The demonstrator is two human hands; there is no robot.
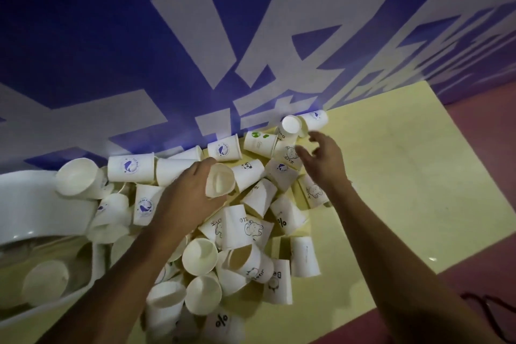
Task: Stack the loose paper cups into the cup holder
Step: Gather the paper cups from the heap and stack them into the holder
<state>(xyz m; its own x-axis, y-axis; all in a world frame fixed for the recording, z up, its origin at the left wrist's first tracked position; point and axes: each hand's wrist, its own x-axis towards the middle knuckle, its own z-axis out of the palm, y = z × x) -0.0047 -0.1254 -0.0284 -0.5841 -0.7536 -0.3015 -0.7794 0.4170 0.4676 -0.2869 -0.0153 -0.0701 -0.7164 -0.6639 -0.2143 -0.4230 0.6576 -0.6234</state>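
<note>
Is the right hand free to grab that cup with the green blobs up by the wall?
Probably yes. The right hand is open and empty, hovering just right of the green-printed cup, which lies on top of the pile with nothing covering it. The left hand already holds a cup.

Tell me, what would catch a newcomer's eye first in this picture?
A big jumble of loose white paper cups covers the pale yellow table against a blue wall with large white lettering. The left hand grips one plain white cup mid-pile, while the right hand hovers open beyond it.
</note>
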